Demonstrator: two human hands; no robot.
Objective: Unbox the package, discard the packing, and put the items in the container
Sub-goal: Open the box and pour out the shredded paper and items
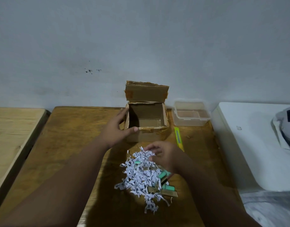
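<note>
1. Cardboard box (149, 115): far middle of the worktop (67, 145), close to the wall, top open, far flap standing upright, bare cardboard floor visible inside.
2. Left hand (115, 128): gripping the near-left corner of the box, thumb laid along the near rim, fingers wrapped against the left wall.
3. Right hand (164, 155): over the far right edge of the shredded paper (139, 176), fingers curled down, fingertips touching the strips; cannot tell whether any strips are actually pinched.
4. Shredded paper: loose white heap lying on the worktop on the near side of the box, apart from it.
5. Green tubes (164, 175) and gold-coloured bars (169, 193): poking out at the right and near-right edge of the heap, partly buried; one more green piece (137, 163) showing on top of the strips.
6. Clear plastic container (191, 119): open-topped, just right of the box at the far right of the worktop, not touching it.
7. Yellow-green cutter (178, 138): flat on the worktop, lying near-to-far, right of the box and nearer than the container, its near end beside the right hand.
8. Pale wooden board (13, 128) left of the worktop; white surface (239, 145) to its right.
</note>
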